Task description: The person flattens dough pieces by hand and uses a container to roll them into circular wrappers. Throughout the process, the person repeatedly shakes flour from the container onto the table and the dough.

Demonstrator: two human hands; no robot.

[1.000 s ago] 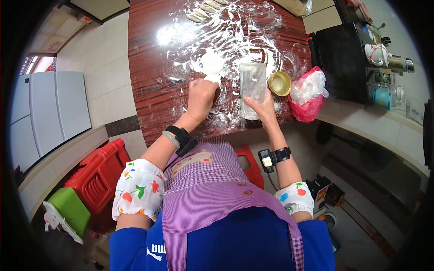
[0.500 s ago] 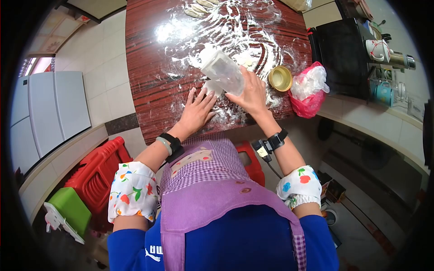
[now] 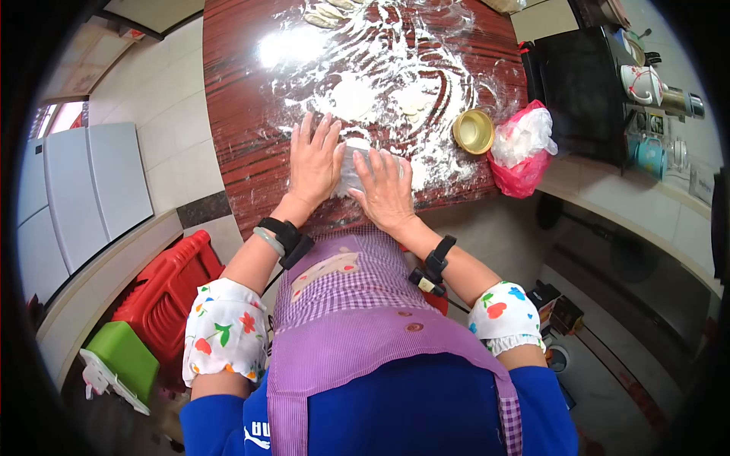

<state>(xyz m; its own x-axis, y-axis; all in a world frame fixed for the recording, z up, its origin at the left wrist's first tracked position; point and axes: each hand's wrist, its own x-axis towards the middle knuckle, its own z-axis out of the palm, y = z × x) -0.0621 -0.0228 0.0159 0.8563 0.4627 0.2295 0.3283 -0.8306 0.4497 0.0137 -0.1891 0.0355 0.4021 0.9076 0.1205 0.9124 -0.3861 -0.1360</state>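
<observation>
A clear plastic cup [image 3: 348, 176] lies on its side on the floury table, partly hidden between and under my hands. My right hand [image 3: 388, 190] rests over its right part with fingers stretched forward. At the cup's left side, my left hand [image 3: 315, 163] lies flat, its fingers extended. Whether dough is under the cup is hidden. Ahead of my hands are a round, flour-covered patch [image 3: 353, 97] and a second pale patch [image 3: 414, 100], perhaps dough. Several shaped dough pieces [image 3: 327, 14] sit at the far edge of view.
A gold-coloured tin [image 3: 473, 131] stands open to the right, beside a pink and white plastic bag [image 3: 523, 148] at the edge of the dark red table [image 3: 251, 129]. Red stacked stools [image 3: 163, 292] are at lower left, and a black cabinet [image 3: 574, 95] stands right of the table.
The cup has come down from my raised right hand to lie on the table near me. My right hand has turned from gripping to lying flat; my left hand has shifted slightly left and forward.
</observation>
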